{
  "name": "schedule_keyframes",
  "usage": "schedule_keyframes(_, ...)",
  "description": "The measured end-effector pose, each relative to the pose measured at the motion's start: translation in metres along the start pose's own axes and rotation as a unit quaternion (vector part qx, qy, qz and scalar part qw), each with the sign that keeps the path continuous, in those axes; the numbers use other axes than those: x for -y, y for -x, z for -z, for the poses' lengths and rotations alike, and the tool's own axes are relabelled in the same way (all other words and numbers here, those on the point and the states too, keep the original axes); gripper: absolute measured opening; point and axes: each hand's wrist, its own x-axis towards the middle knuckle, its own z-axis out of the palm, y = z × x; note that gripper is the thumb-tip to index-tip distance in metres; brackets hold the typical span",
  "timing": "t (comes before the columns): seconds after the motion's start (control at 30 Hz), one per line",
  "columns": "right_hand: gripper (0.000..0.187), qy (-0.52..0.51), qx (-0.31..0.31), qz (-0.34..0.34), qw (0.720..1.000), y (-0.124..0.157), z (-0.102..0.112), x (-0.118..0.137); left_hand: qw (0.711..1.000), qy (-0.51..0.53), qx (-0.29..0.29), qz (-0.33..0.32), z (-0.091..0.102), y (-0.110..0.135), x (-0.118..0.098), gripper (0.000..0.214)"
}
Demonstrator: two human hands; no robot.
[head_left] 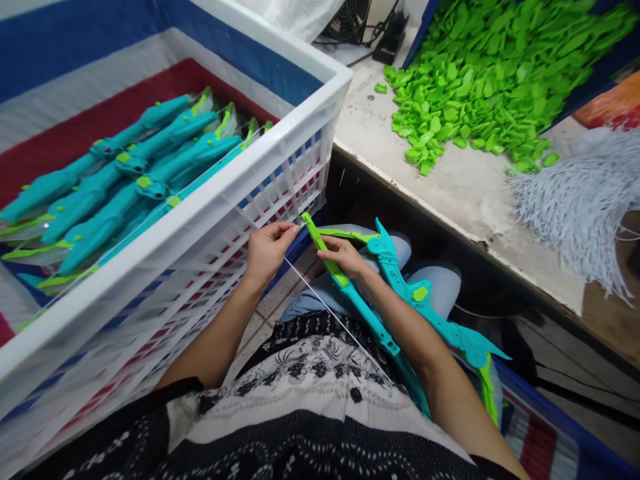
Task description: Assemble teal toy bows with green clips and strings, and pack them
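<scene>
My left hand (pixel 271 248) pinches the end of a thin white string (pixel 327 308) beside the tip of a green limb (pixel 320 245). From there the string runs slantwise down across my lap. My right hand (pixel 344 256) grips that green limb, which belongs to a teal and green toy bow (pixel 373 319); the bow's lower end passes behind my right forearm. Right of it, a second teal toy bow (pixel 417 292) with green limbs lies across my knees, partly hidden by the arm. Whether the string is hooked on the tip, I cannot tell.
A white plastic crate (pixel 300 137) at left holds several teal toy bows (pixel 135 163). On the worktable (pixel 370 127) lie a heap of green plastic pieces (pixel 480 87) and a bundle of white strings (pixel 583 193). A black fan (pixel 347 20) stands behind. The table's edge runs close to my knees.
</scene>
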Motion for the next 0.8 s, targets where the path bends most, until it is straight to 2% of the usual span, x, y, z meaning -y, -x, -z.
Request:
schedule_keyframes(0.23, 0.053, -0.001, 0.000, -0.004, 1.000, 0.001, -0.001, 0.001, 1.000, -0.001, 0.014, -0.024, -0.004, -0.001, 0.002, 0.020)
schedule_keyframes(0.33, 0.053, -0.002, 0.002, 0.001, 1.000, 0.001, -0.002, 0.000, 0.999, 0.039, 0.032, -0.010, -0.008, -0.003, 0.001, 0.019)
schedule_keyframes(0.47, 0.056, 0.007, 0.009, 0.008, 1.000, 0.001, -0.004, -0.004, 0.986, 0.145, 0.081, 0.028, -0.009, -0.009, -0.002, 0.026)
schedule_keyframes(0.57, 0.059, 0.030, 0.014, 0.022, 0.999, 0.002, -0.005, -0.007, 0.972, 0.178, 0.140, 0.059, -0.009, -0.015, -0.003, 0.039)
schedule_keyframes(0.67, 0.056, 0.080, -0.005, 0.073, 0.994, 0.003, -0.006, -0.003, 0.965, 0.188, 0.167, 0.077, -0.008, -0.020, -0.003, 0.041)
schedule_keyframes(0.73, 0.051, 0.124, -0.053, 0.139, 0.981, 0.002, -0.008, 0.008, 0.964, 0.190, 0.167, 0.081, -0.008, -0.021, -0.003, 0.040)
schedule_keyframes(0.8, 0.044, 0.171, -0.106, 0.215, 0.956, -0.002, -0.010, 0.025, 0.964, 0.187, 0.167, 0.084, -0.008, -0.022, -0.004, 0.039)
